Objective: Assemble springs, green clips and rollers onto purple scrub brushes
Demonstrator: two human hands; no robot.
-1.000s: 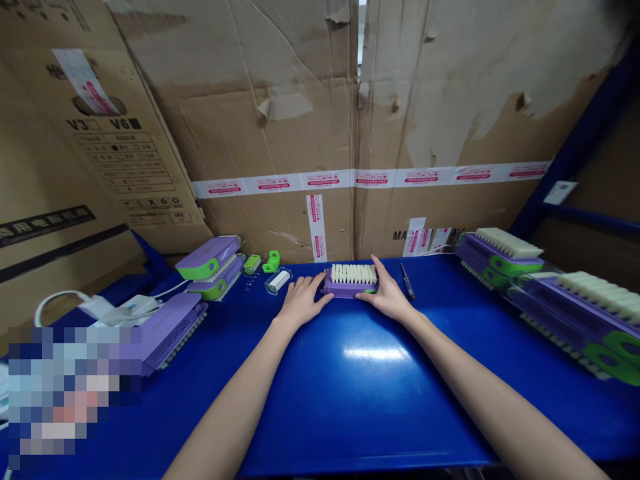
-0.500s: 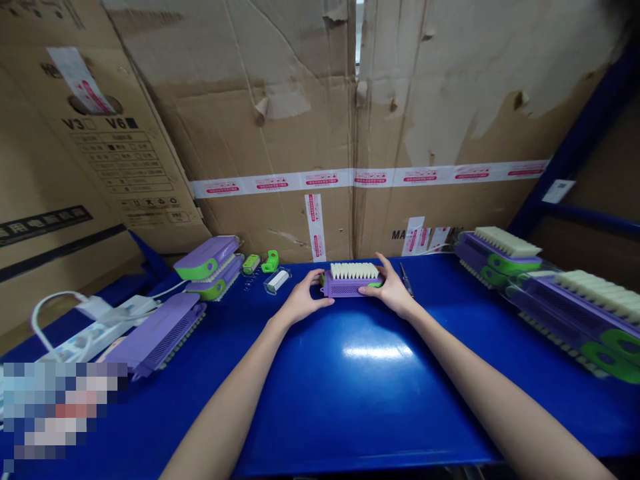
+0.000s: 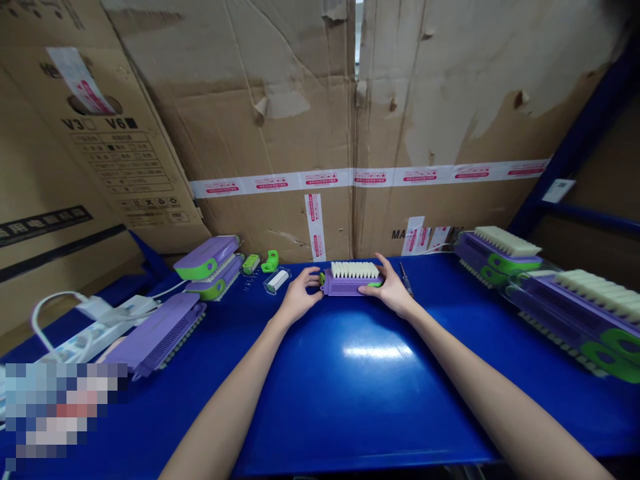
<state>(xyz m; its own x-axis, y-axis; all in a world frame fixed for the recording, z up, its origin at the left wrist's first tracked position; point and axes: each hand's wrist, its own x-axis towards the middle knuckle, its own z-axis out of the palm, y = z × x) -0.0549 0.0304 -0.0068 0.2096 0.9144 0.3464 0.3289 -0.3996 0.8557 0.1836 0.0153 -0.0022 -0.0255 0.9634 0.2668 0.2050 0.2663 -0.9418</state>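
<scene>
A purple brush with a green end and cream bristles facing up lies in the middle of the blue table. My right hand grips its right end, thumb on the near side and fingers at the back. At the left end my left hand curls thumb and fingers around a small green part beside the purple body; the fingertips are partly hidden. Right of my right hand lies a thin dark screwdriver-like tool. A clear case with a white block lies left of my left hand.
Purple-green brushes are stacked at the left and right, and another brush lies nearer left. Small green parts and loose screws sit at the back. A white power strip lies left. Cardboard walls the back.
My left hand's fingers and thumb have shifted slightly left, the thumb drawing back to the brush's left end. My right hand and the brush have hardly moved.
</scene>
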